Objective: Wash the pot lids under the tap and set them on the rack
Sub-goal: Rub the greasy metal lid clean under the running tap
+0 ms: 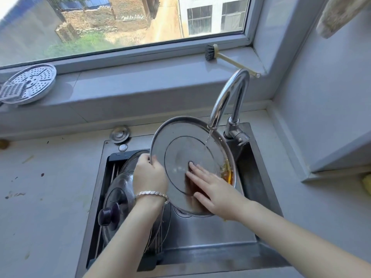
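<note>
A round steel pot lid [181,149] is tilted over the sink with its underside towards me. Water runs from the chrome tap [228,101] onto its upper right part. My left hand [149,175] grips the lid's left rim. My right hand [210,186] lies flat on the lid's inner face, fingers spread near its centre. A glass lid with a dark knob [117,199] rests on the wire rack [112,171] across the left part of the sink, with another glass lid [132,159] partly hidden behind it and my left hand.
The steel sink [210,233] is set in a pale counter [44,197] with stains. A perforated steamer plate [30,83] and a dish brush [224,57] lie on the window sill. A wall corner and a cabinet edge [337,167] stand close on the right.
</note>
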A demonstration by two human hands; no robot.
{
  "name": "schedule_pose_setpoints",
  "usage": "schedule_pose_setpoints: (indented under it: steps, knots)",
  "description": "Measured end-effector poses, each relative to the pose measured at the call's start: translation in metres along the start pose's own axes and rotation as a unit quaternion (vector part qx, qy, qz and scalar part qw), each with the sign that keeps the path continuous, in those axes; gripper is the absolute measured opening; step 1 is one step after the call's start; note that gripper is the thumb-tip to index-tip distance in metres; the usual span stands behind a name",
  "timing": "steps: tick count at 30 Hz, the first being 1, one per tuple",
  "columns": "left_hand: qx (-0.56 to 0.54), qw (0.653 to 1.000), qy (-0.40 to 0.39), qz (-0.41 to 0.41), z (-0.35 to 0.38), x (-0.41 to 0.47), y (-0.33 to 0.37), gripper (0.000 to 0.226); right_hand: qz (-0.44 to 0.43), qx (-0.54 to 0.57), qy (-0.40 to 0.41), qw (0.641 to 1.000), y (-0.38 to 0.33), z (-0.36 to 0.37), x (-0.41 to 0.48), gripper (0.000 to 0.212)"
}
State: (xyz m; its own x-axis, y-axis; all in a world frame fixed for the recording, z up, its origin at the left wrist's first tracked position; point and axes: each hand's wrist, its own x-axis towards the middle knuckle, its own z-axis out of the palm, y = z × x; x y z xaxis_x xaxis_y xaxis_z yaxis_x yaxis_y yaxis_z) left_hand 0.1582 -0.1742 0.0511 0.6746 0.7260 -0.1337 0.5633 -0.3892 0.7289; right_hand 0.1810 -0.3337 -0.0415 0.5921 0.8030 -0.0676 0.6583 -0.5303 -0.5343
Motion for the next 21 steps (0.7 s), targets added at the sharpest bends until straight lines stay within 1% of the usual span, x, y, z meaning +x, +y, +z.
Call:
schedule_pose_setpoints:
  steps: [1, 2, 3, 5, 6, 8, 11, 13, 16, 17, 19, 20, 21]
  knots:
    - [0.041, 0.999, -0.019, 0.015, -0.003, 0.002, 0.005, 0.031, 0.012, 0.008, 0.018, 1.000, 0.005, 0.003, -0.006, 0.059]
    - [0.096, 0.994, -0.036, 0.040, -0.005, 0.003, 0.011, 0.028, 0.046, 0.011, 0.038, 0.998, 0.010, 0.004, -0.010, 0.050]
    - [0.157, 0.984, -0.050, 0.072, -0.006, 0.001, 0.019, 0.022, 0.094, 0.006, 0.042, 0.995, 0.014, 0.002, -0.015, 0.041]
    - [0.271, 0.950, -0.074, 0.136, -0.003, -0.006, 0.039, 0.006, 0.171, -0.009, -0.007, 0.985, 0.019, 0.001, -0.021, 0.033]
    - [0.316, 0.931, -0.092, 0.158, 0.000, -0.010, 0.050, 0.004, 0.191, -0.008, -0.036, 0.981, 0.019, 0.002, -0.023, 0.032]
    - [0.373, 0.900, -0.125, 0.190, 0.011, -0.016, 0.065, 0.016, 0.204, 0.009, -0.053, 0.977, 0.016, 0.004, -0.025, 0.031]
    - [0.403, 0.881, -0.147, 0.201, 0.022, -0.016, 0.071, 0.019, 0.212, 0.031, -0.026, 0.976, 0.011, 0.007, -0.026, 0.028]
    - [0.415, 0.879, -0.144, 0.188, 0.021, -0.011, 0.067, 0.021, 0.247, 0.037, -0.024, 0.968, 0.012, 0.008, -0.026, 0.029]
    - [0.412, 0.888, -0.127, 0.159, 0.011, -0.002, 0.057, 0.021, 0.300, 0.036, -0.042, 0.952, 0.016, 0.013, -0.028, 0.034]
    - [0.397, 0.897, -0.123, 0.146, 0.006, 0.001, 0.051, 0.018, 0.311, 0.048, -0.047, 0.948, 0.015, 0.015, -0.028, 0.036]
    - [0.326, 0.931, -0.115, 0.113, -0.002, 0.009, 0.035, 0.006, 0.321, 0.110, -0.052, 0.939, 0.008, 0.018, -0.025, 0.047]
    - [0.274, 0.951, -0.113, 0.091, -0.004, 0.011, 0.027, 0.010, 0.327, 0.141, -0.050, 0.933, 0.002, 0.018, -0.022, 0.056]
    - [0.224, 0.965, -0.115, 0.073, -0.006, 0.011, 0.021, 0.021, 0.339, 0.151, -0.044, 0.928, -0.004, 0.019, -0.016, 0.063]
